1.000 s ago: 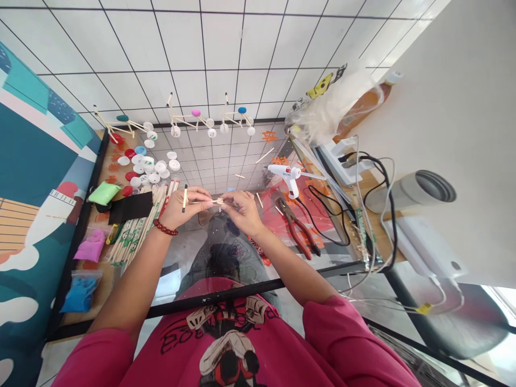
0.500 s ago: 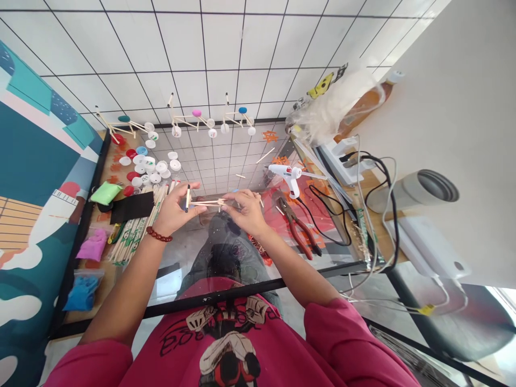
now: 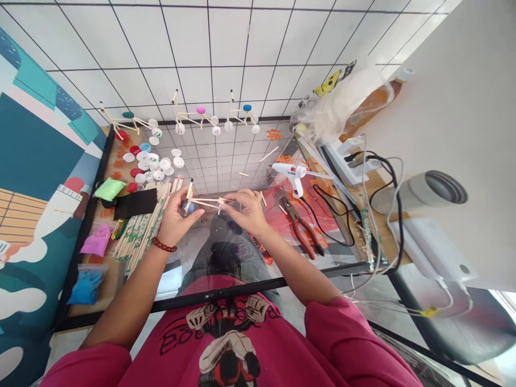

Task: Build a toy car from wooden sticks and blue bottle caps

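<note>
Both hands are above the glass tabletop with a small bicycle-like frame of thin wooden sticks between them. My left hand, with a beaded bracelet, closes its fingers around a blue bottle cap at the frame's left end, where a black-tipped stick rises. Whether the cap is joined to the sticks I cannot tell. My right hand pinches the frame's right end between thumb and fingers. Another short stick shows beside the right hand's fingers.
Finished stick models line the back edge. Left lie bottle caps, bundled sticks, a black sheet and bags of coloured clay. Right are a glue gun, red-handled pliers, cables and a power strip.
My left hand has tilted the frame's left end, so the blue cap shows more clearly and the sticks spread apart in view. The right hand keeps its pinch. The whole view has shifted slightly.
</note>
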`<act>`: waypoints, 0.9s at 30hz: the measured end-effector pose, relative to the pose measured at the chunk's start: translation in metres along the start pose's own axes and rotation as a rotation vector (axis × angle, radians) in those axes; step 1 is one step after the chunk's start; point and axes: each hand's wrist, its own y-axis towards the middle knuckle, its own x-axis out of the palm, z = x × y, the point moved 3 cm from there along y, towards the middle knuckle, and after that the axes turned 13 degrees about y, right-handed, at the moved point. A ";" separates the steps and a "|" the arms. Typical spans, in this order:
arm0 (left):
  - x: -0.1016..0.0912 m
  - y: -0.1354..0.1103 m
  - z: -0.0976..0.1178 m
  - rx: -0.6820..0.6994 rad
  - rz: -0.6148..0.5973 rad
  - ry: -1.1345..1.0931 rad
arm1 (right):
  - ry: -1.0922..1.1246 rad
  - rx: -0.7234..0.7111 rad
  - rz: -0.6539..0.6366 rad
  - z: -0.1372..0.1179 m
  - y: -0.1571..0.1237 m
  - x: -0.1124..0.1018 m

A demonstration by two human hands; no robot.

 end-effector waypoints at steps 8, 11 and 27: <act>0.008 -0.002 0.011 -0.020 -0.030 -0.033 | 0.014 -0.009 -0.028 -0.005 0.002 0.000; 0.011 -0.004 0.015 0.037 0.005 0.082 | 0.004 -0.001 -0.013 -0.004 0.001 0.000; 0.010 -0.004 0.014 0.111 0.008 0.135 | -0.001 -0.133 -0.140 0.012 -0.004 -0.029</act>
